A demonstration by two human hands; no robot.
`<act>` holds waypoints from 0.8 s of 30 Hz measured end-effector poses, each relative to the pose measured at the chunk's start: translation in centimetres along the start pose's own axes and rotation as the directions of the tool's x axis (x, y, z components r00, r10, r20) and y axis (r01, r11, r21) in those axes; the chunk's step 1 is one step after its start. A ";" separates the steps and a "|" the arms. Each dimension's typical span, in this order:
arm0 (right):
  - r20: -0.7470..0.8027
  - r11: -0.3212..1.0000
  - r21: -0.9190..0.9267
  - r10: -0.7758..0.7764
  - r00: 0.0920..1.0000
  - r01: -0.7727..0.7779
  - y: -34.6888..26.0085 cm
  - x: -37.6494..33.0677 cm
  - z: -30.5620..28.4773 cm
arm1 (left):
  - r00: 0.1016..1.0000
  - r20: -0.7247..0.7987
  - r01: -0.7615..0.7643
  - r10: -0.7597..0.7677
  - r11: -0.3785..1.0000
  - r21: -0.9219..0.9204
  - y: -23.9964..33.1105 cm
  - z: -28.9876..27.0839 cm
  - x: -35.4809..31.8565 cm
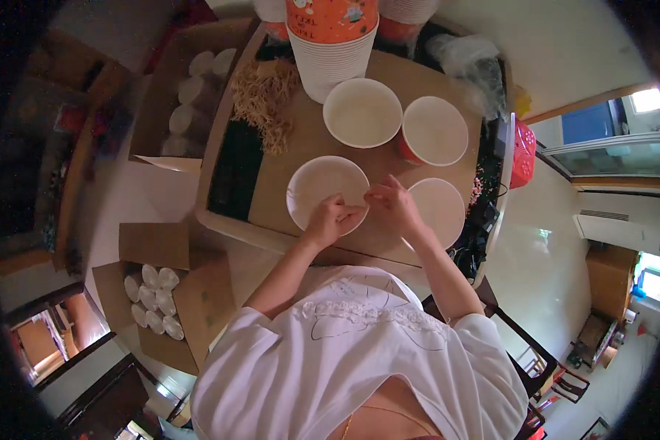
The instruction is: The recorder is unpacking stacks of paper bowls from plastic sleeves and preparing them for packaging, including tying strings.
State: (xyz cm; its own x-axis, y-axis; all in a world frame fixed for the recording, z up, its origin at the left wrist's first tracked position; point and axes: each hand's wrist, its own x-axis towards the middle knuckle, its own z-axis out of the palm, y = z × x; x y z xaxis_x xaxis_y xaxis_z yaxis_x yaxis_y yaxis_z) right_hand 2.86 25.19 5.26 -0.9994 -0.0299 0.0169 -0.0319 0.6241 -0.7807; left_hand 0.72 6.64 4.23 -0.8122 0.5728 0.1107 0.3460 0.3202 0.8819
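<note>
A white tub [317, 187] sits by the front edge of the table [224, 223] — left hand [333, 218] curled over its rim, right hand [393, 203] bent narrow beside it — whether either holds anything, I cannot tell.

The left hand [334, 217] partly hides the white tub [319, 185] beneath it.

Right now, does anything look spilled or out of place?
Possibly: tiny pink and pale bits lie scattered right of the round white-lined paper bowls; loose and uncontained, they look spilled, though too small to identify.
</note>
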 end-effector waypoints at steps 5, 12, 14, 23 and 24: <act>0.094 0.990 0.019 -0.139 0.986 0.138 0.6 0.4 0.1 | 0.997 0.067 0.003 -0.025 0.949 0.316 -1.2 0.6 0.2; 0.088 0.997 0.031 0.065 0.994 -0.068 -0.1 0.9 0.2 | 0.999 0.033 -0.007 -0.013 0.833 0.553 -1.7 1.8 0.4; 0.066 0.998 0.036 0.044 0.997 -0.047 0.4 1.1 0.4 | 0.972 0.083 0.173 -0.221 0.905 0.388 -2.6 1.9 0.3; 0.067 0.999 -0.004 0.045 0.997 -0.045 1.1 1.5 0.8 | 0.961 -0.275 0.056 0.005 0.975 0.216 0.1 2.8 2.0; 0.076 0.997 -0.037 0.069 0.995 -0.067 1.2 1.4 1.1 | 0.960 -0.281 0.059 0.003 0.975 0.213 0.2 3.2 2.2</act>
State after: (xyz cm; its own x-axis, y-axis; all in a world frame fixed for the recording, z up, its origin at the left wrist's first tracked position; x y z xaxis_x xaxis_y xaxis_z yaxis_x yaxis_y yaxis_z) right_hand 1.44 25.05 3.72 -0.9953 -0.0461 -0.0850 0.0343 0.6533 -0.7563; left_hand 0.52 10.37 3.15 -0.9103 0.3389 0.2378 0.3896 0.5065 0.7692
